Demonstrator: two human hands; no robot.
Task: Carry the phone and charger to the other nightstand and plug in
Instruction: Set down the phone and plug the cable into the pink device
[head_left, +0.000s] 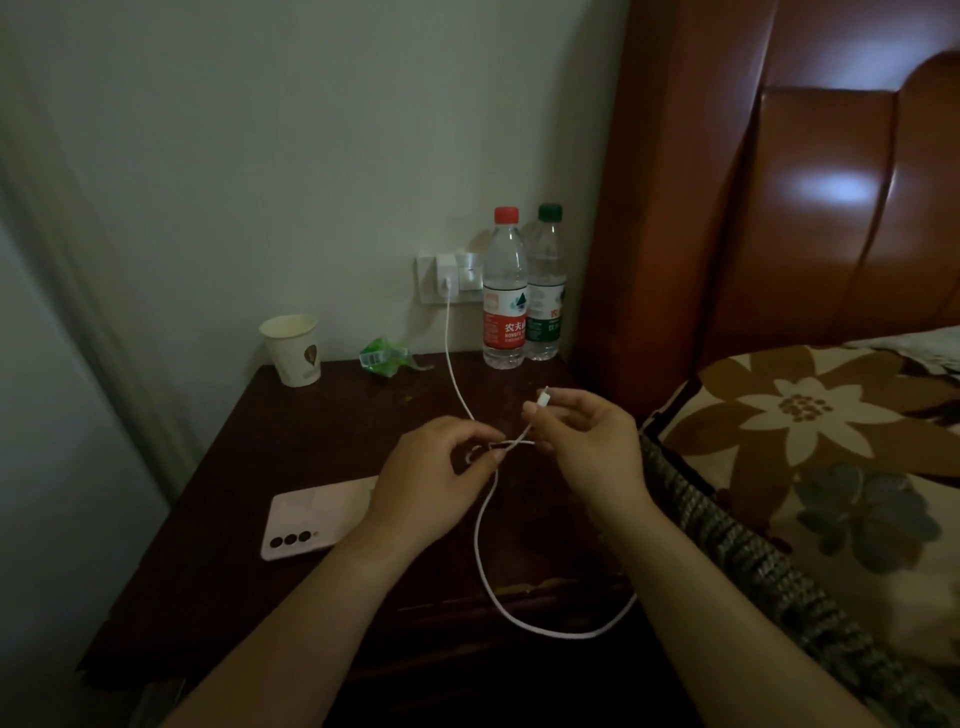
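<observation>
A pale pink phone (311, 519) lies face down on the dark wooden nightstand (234, 467), partly hidden by my left wrist. A white charger plug (447, 283) sits in the wall socket, and its white cable (488, 561) runs down, crosses between my hands and loops off the nightstand's front edge. My right hand (587, 447) pinches the cable just below its free connector, which points up. My left hand (431, 478) pinches the cable where it crosses, a little to the left.
At the nightstand's back stand a red-capped water bottle (504, 291) and a green-capped one (545, 286), a paper cup (293, 348) and a crumpled green wrapper (384, 356). The bed with a flowered cover (805, 441) and brown headboard (779, 208) lies right.
</observation>
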